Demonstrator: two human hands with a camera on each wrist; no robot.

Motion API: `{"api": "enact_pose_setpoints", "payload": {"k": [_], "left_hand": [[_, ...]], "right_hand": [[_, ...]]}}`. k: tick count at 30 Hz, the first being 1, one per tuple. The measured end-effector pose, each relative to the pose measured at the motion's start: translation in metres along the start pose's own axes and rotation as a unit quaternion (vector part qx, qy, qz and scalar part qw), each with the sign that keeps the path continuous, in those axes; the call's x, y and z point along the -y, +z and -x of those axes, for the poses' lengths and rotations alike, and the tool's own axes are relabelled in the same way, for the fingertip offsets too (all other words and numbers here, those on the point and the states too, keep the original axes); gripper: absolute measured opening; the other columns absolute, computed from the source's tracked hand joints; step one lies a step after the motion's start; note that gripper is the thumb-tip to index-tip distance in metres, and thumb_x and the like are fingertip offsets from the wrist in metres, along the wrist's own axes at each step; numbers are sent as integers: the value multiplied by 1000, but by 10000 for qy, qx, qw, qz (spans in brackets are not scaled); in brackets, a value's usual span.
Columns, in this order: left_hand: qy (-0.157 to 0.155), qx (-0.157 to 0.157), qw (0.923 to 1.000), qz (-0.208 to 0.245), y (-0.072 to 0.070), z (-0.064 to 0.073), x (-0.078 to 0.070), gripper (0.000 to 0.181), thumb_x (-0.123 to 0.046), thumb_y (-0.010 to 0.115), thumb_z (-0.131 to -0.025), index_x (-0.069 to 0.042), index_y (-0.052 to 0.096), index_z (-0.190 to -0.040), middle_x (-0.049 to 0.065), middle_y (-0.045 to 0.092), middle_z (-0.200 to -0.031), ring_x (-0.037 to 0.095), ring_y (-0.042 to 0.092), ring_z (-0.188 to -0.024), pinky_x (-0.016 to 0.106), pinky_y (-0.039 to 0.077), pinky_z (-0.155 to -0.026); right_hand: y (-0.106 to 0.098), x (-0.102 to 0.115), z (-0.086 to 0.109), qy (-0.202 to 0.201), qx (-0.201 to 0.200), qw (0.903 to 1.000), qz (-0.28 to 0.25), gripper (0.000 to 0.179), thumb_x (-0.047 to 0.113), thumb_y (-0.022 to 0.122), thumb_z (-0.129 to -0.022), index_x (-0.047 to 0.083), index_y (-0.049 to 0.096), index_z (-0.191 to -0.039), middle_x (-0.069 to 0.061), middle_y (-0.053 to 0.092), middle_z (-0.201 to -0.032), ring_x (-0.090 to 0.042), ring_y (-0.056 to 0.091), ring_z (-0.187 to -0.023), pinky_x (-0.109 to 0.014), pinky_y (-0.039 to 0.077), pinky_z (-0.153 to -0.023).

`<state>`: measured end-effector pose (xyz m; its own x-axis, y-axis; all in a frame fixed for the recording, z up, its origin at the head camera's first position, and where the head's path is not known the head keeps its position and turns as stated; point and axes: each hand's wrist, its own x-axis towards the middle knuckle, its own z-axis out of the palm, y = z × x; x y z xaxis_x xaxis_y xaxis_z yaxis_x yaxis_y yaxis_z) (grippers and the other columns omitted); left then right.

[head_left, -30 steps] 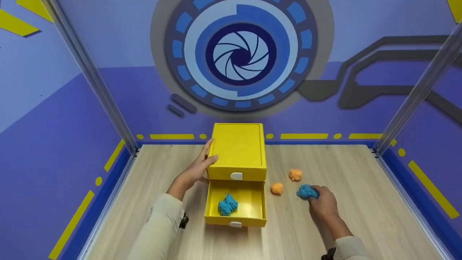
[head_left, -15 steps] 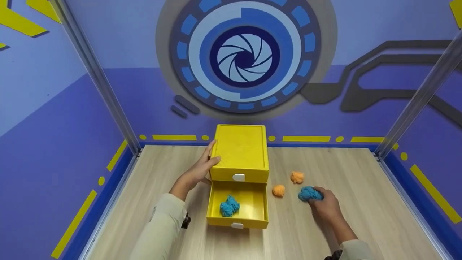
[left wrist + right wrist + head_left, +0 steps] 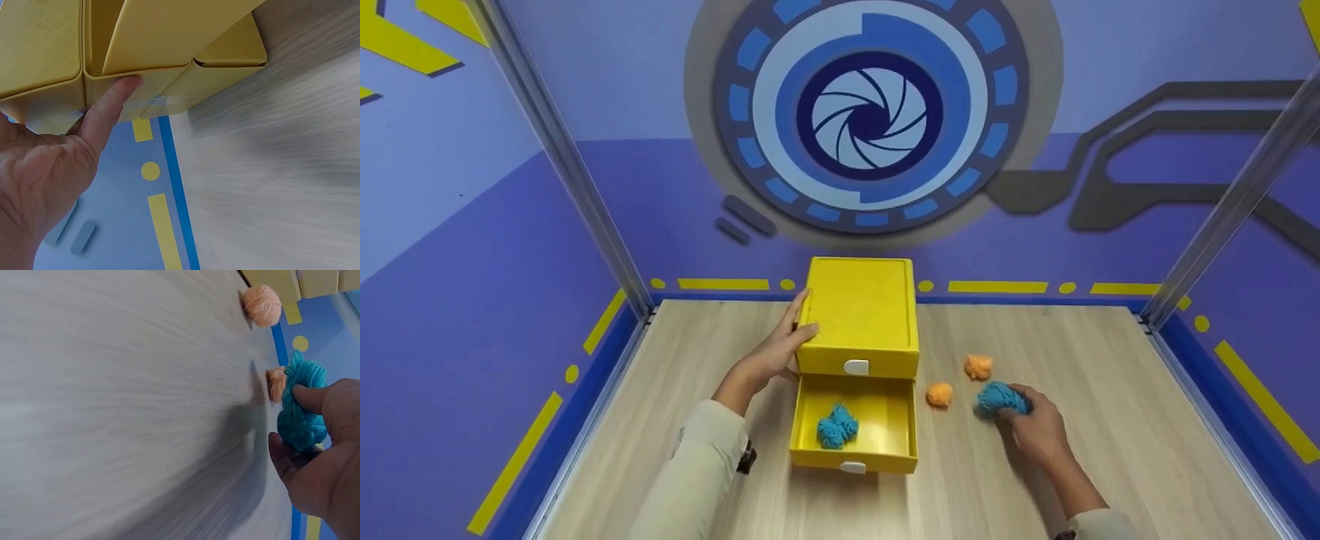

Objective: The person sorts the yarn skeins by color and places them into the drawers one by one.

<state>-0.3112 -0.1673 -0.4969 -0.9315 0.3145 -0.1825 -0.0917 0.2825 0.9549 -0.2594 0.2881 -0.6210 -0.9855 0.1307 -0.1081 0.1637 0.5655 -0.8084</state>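
Note:
A yellow two-drawer box [image 3: 861, 304] stands on the table, its lower drawer [image 3: 889, 420] pulled out. Inside that drawer, toward the left, lies a blue yarn bundle [image 3: 838, 427]. My left hand [image 3: 769, 355] rests along the box's left side with the thumb at the top edge; in the left wrist view a straight finger [image 3: 107, 109] presses the side. To the right of the box, my right hand [image 3: 1041, 427] pinches another blue yarn ball [image 3: 304, 405] between thumb and fingers. Two orange yarn balls, a nearer one [image 3: 940, 395] and a farther one [image 3: 978, 367], lie beside it.
The wooden tabletop [image 3: 1110, 390] is bounded by blue and purple printed panels [image 3: 622, 202] at the back and sides. Metal posts [image 3: 562, 157] stand at the back corners. The pulled-out drawer's front [image 3: 810, 457] juts toward me.
The view has shifted slightly. My right thumb now shows more around the blue yarn ball, which has turned a little in the fingers. The left hand and box stay as they were.

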Motion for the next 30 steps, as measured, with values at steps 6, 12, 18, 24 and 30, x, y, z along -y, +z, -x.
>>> {"api": "enact_pose_setpoints", "payload": {"k": [6,12,18,24,30], "left_hand": [[17,-24,10000,16,0,-3,-2,69,-62,50,-96,-69,3,-146,-11,-10,-168,45,32,-146,58,57,-75],[-37,15,10000,-4,2,-1,-1,72,-62,51,-96,-67,1,-147,-9,-11,-168,45,31,-147,60,56,-77],[-10,-34,10000,-5,2,0,0,72,-63,50,-96,-65,1,-148,-8,-10,-168,44,30,-147,63,55,-79],[10,-9,10000,-37,2,0,-1,72,-63,50,-96,-65,1,-149,-10,-10,-168,43,30,-147,59,56,-77],[1,-45,10000,-31,2,0,-1,73,-63,51,-95,-64,1,-149,-8,-8,-168,45,34,-145,58,56,-76]], "right_hand": [[-6,9,8,-108,-143,9998,-73,50,15,62,-96,8,49,-143,-23,47,-149,-43,41,-141,-60,35,-114],[-13,20,14,-285,-292,9991,-136,49,21,65,-95,10,52,-141,-19,51,-146,-37,47,-137,-56,41,-110],[-13,40,22,-513,-424,9976,-194,50,31,70,-93,14,56,-138,-13,57,-141,-29,53,-127,-45,49,-98],[-10,61,31,-781,-475,9956,-204,47,32,71,-93,20,57,-136,-7,60,-136,-24,55,-117,-39,48,-92],[-5,80,40,-1081,-484,9922,-375,45,26,71,-93,21,59,-136,-4,60,-136,-21,55,-110,-26,49,-84]]}}
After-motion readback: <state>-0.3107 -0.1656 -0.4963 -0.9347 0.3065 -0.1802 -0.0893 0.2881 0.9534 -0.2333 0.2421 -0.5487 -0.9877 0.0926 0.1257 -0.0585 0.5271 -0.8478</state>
